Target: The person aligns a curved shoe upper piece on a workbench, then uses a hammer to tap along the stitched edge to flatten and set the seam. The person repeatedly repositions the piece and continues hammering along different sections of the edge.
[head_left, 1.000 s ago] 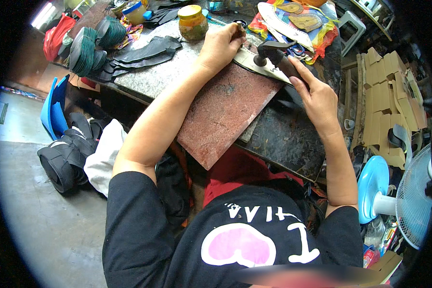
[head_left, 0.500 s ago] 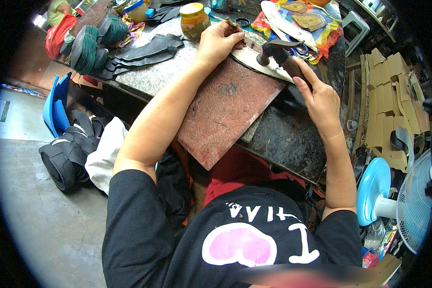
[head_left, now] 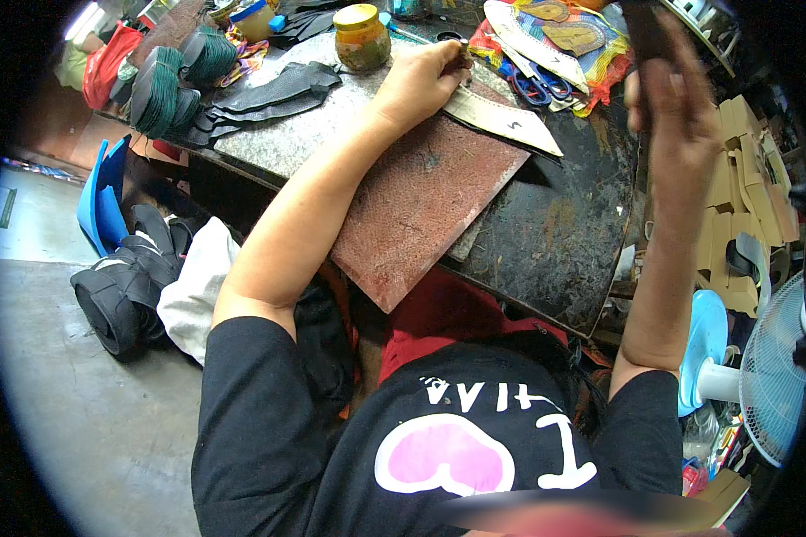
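My left hand (head_left: pixel 419 79) is closed in a pinch over the far end of an off-white, flat curved piece (head_left: pixel 510 123). Something small and dark shows at its fingertips, too hidden to name. That curved piece lies across the far edge of a reddish-brown board (head_left: pixel 421 192), with a dark mark on it. Raised at the far right, my right hand (head_left: pixel 676 112) is smeared by motion and wrapped round a hammer (head_left: pixel 649 40), whose top runs into the dark rim of the picture.
A yellow-lidded jar (head_left: pixel 362 38) stands beyond my left forearm, near black leather strips (head_left: pixel 273 98). Blue-handled scissors (head_left: pixel 535 88) lie beside more pale cut pieces (head_left: pixel 533 40). Green cord bundles (head_left: pixel 158 94) sit at the left; a fan (head_left: pixel 775 376) stands at the lower right.
My right hand has lifted the hammer up and to the right, away from the pale piece. My left hand has shifted slightly right and nearer. The scissors now show more fully.
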The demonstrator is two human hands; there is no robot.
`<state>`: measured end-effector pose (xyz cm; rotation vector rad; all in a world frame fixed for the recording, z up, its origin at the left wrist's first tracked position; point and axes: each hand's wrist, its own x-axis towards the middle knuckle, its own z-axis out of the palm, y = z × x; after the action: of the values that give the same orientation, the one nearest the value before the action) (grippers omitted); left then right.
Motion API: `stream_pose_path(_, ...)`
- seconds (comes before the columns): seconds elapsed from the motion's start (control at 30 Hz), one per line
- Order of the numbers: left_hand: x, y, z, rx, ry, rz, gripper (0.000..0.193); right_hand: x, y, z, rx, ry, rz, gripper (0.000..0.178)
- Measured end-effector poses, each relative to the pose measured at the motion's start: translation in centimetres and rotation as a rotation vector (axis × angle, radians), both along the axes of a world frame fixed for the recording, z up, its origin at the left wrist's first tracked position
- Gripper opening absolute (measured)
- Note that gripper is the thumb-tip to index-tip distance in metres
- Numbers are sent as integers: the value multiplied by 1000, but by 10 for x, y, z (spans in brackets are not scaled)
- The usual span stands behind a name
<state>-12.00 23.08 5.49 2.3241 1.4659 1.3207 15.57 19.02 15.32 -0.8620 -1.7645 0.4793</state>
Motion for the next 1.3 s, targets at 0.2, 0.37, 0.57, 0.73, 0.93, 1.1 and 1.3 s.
stream_pose_path(0.2, 6, -1, 2, 10, 49, 6, 18, -26, 6, -30, -16, -310, -161, 39)
stream_pose_path(0.37, 2, -1, -6, 15, -68, 70, 18, 0, 3, -60, 31, -497, -207, 42)
stream_pose_path(0.57, -10, 12, -15, -467, -996, -91, 13, 0, -15, -83, -1, -713, -213, 47)
stream_pose_path(0.73, -11, 14, -21, -376, -659, -132, 15, 2, -11, -84, 8, -709, -205, 46)
stream_pose_path(0.93, -8, 13, -20, -311, -467, -4, 17, 2, -10, -87, 18, -693, -210, 47)
stream_pose_path(1.1, -6, 4, -8, -134, -152, -18, 19, 4, -3, -54, -212, -648, -154, 41)
stream_pose_path(1.3, 4, -2, -2, 37, 58, 22, 20, -2, -8, 2, 117, 157, 51, 42)
